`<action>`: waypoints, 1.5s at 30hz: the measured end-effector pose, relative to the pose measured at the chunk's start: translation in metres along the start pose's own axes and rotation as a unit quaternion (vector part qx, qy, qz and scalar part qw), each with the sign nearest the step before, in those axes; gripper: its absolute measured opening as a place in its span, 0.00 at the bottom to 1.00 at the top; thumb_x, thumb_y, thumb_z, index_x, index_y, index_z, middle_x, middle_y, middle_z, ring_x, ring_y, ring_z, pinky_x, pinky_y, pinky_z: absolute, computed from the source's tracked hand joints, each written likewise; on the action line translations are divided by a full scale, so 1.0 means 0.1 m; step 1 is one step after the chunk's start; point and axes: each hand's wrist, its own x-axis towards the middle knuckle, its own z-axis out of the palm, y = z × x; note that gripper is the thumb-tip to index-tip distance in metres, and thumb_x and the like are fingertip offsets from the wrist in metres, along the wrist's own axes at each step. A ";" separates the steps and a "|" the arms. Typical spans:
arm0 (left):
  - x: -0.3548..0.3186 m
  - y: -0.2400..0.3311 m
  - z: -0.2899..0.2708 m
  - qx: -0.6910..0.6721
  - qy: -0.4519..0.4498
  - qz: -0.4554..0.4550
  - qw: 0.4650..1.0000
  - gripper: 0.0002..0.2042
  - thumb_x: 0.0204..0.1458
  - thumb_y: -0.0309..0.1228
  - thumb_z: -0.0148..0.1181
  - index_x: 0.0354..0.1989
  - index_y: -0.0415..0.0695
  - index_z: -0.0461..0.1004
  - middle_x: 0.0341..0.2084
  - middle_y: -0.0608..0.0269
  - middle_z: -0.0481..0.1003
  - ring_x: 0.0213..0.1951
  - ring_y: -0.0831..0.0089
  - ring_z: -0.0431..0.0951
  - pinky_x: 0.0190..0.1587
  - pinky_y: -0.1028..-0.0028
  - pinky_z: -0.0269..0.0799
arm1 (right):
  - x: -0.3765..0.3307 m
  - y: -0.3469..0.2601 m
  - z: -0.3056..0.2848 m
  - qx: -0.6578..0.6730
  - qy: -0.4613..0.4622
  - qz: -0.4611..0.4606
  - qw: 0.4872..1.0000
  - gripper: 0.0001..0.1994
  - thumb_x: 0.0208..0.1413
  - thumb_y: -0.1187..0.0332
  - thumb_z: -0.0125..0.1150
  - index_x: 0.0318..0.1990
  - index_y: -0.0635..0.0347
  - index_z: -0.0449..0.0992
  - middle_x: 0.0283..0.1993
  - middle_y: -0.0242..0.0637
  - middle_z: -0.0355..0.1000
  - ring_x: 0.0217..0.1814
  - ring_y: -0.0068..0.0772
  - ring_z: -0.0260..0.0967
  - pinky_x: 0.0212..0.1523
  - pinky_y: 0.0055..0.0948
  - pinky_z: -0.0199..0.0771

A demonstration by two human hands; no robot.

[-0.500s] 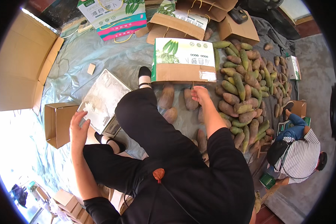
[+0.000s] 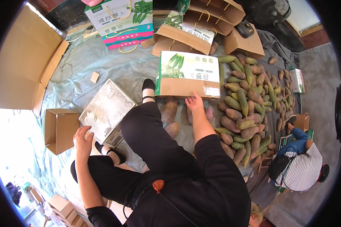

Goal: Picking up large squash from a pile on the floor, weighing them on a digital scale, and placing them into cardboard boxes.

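Head view: the printed carton (image 2: 188, 68) lies directly beyond the fingers of the right hand (image 2: 195, 103), its long axis running left to right, across the line of that forearm.
Right hand: open, fingers extended and a little bent, the tips at the carton's near long edge, slightly right of its middle; whether they press on it or only overlap it from above is hard to tell.
Left hand: loosely curved and holding nothing, well to the left of the right hand and much farther from the carton; it is nearest the corner of a flat platform scale (image 2: 108, 108).
Carton face: white, with a green side at its left end, pictured green radishes and leaves, small round icons and large dark characters; a bare cardboard strip (image 2: 180, 86) runs along the near edge, with a pale printed label (image 2: 211, 91) at its right end, too fine to make out.
Radish pile: a heap of green and brownish roots (image 2: 250, 102) right of the right hand; a few loose roots (image 2: 169, 109) lie to its left.
Gift box: farther off, beyond and left of the right hand, a white box (image 2: 113, 17) with similar radish artwork and lettering above blue and pink bands.
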 end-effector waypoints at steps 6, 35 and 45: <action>0.05 0.02 0.03 0.019 -0.008 -0.002 1.000 0.11 0.46 0.27 0.59 0.40 0.42 0.77 0.42 0.55 0.75 0.47 0.57 0.72 0.56 0.62 0.58 | 0.12 0.17 0.35 0.103 -0.039 0.008 0.994 0.19 0.56 0.64 0.60 0.54 0.49 0.66 0.53 0.31 0.67 0.58 0.36 0.61 0.55 0.44 0.60; 0.02 0.11 -0.18 -0.061 0.134 0.024 0.989 0.16 0.47 0.23 0.57 0.48 0.42 0.73 0.43 0.55 0.74 0.47 0.59 0.73 0.51 0.67 0.66 | -1.92 0.21 2.13 -0.222 -0.371 -0.166 0.887 0.17 0.50 0.73 0.63 0.49 0.63 0.72 0.45 0.36 0.74 0.42 0.32 0.73 0.41 0.33 0.74; -0.03 0.23 -0.34 0.052 0.347 0.139 0.926 0.25 0.47 0.26 0.62 0.57 0.47 0.68 0.55 0.57 0.66 0.62 0.57 0.58 0.63 0.59 0.51 | -2.77 0.87 2.96 -0.689 -0.450 -0.450 0.347 0.16 0.44 0.59 0.61 0.43 0.49 0.78 0.38 0.43 0.76 0.43 0.46 0.73 0.44 0.42 0.72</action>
